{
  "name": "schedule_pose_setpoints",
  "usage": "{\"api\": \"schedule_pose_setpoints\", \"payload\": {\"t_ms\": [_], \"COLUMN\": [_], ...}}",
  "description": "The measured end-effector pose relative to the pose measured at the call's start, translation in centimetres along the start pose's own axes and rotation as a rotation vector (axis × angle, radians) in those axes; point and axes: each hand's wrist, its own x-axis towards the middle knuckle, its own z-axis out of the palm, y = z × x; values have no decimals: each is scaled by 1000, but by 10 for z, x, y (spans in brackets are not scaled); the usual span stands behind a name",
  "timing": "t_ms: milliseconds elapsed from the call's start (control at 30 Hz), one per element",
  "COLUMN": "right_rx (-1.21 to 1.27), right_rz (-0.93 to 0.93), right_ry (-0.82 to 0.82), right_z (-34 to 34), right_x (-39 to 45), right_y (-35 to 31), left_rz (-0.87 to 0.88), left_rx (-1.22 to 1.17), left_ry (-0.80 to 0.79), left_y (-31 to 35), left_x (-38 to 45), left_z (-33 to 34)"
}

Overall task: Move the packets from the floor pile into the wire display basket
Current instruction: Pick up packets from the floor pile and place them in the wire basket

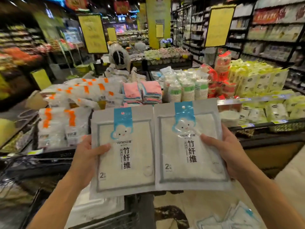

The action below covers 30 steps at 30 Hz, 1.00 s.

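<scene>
Presently: two flat packets, left packet in left hand, right packet in right hand, each grip pinching an outer edge above the floor pile; slick film could slip free.

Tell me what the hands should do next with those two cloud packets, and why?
Probably lower both into the wire basket just below. The left hand grips the left packet, the right hand the right packet, both held in the air.
</scene>
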Motion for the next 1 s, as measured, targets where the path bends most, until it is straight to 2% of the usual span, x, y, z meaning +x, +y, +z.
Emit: {"api": "schedule_pose_setpoints", "payload": {"t_ms": [300,533,833,1000], "right_rx": [32,24,32,18], "right_rz": [51,45,78,117], "right_ry": [-265,-372,-349,-317], "right_z": [121,230,316,332], "right_x": [-13,-12,-11,8], "right_y": [29,63,107,127], "left_rz": [44,53,-9,-74], "left_rx": [26,28,-3,2], "left_ry": [236,332,321,319], "left_y": [36,54,58,43], "left_x": [-85,-104,-83,-52], "left_z": [-121,-227,-326,-344]}}
